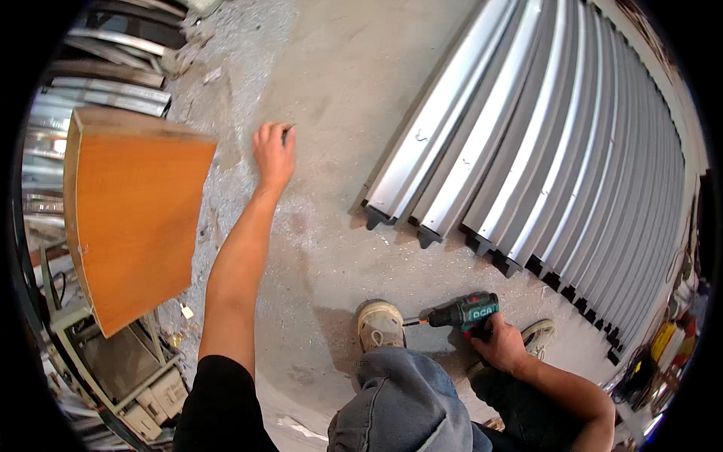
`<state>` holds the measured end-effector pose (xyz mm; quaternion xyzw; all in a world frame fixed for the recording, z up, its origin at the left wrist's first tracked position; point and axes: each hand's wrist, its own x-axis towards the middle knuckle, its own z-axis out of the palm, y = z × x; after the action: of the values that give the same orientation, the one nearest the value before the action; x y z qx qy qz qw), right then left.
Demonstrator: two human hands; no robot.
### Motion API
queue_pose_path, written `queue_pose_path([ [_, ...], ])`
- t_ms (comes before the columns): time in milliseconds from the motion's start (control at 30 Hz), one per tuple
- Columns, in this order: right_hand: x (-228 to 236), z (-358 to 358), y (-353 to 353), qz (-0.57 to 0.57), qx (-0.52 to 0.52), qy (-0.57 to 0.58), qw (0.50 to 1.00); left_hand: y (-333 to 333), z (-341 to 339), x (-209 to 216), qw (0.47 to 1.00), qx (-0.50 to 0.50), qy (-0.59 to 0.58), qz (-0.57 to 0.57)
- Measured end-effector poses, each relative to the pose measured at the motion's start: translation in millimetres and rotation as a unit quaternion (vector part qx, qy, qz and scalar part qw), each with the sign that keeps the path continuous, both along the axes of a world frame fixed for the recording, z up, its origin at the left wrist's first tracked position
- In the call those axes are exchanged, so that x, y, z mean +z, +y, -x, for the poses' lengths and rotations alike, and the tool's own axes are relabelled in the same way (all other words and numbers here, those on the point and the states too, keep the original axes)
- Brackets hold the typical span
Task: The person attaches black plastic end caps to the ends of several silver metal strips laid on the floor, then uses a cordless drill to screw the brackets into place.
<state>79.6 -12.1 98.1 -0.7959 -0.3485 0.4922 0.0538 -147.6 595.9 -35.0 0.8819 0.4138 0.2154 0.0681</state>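
Right fingers (495,325) wrap the drill (474,307), long axis crosswise, bit (416,323) pointing leftward; left fingers (264,135) curl, grip unclear.

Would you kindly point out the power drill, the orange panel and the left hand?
Power drill (472,309): head view, on its body.
Orange panel (143,226): head view, on its face.
Left hand (273,157): head view, on its back.
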Motion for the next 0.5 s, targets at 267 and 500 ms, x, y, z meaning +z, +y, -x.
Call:
queue_pose_path([
  [267, 46.3, -13.3, 62.1, 0.132, 0.285, -0.026, 0.949, -10.9, -14.3, 12.9, 0.996, -0.057, 0.062, -0.015],
  [500, 71.8, -5.1, 226.9, -0.258, 0.339, -0.023, 0.904, -27.4, -3.1, 41.6, 0.984, 0.088, -0.142, 0.061],
])
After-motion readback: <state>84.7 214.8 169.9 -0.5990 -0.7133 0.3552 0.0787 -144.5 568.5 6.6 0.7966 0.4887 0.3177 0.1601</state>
